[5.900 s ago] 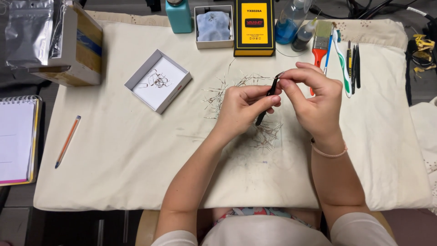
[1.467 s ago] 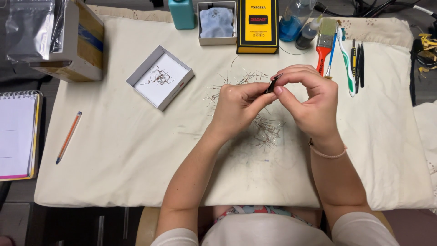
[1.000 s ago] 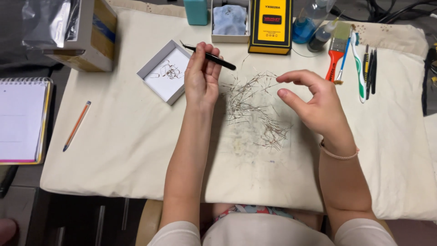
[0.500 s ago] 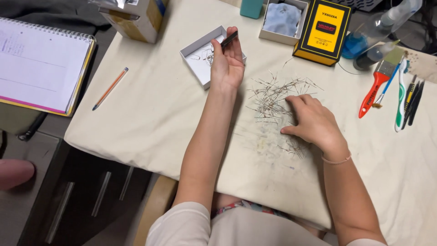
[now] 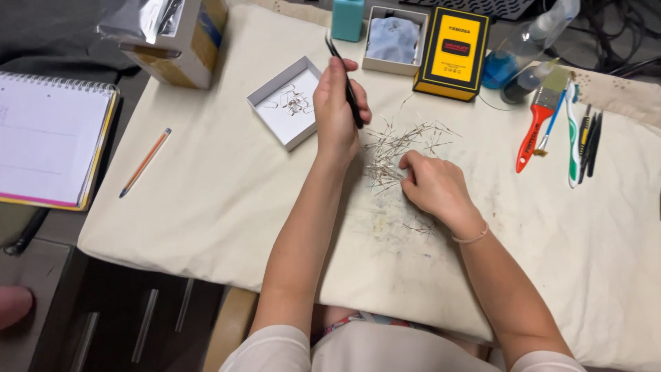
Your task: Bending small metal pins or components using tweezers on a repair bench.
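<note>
My left hand [image 5: 337,103] grips black tweezers [image 5: 346,88], their tip pointing down-right toward a loose pile of thin wire-legged parts [image 5: 403,148] on the cream cloth [image 5: 227,193]. Just left of that hand sits a shallow white tray [image 5: 292,103] with a few of the same parts inside. My right hand [image 5: 434,189] rests fingers-down at the lower right edge of the pile, fingertips curled onto the parts; whether it pinches one is hidden.
A yellow box [image 5: 452,52], a teal container [image 5: 348,17], a small box with blue cloth [image 5: 392,40] and bottles [image 5: 516,65] line the back. A red-handled brush [image 5: 533,127] and other tools [image 5: 582,141] lie right. Cardboard box [image 5: 179,38], pencil [image 5: 144,162] and notebook [image 5: 51,141] lie left.
My left hand has drawn back from over the white tray toward the pile with the tweezers. My right hand has dropped onto the pile. The view has shifted.
</note>
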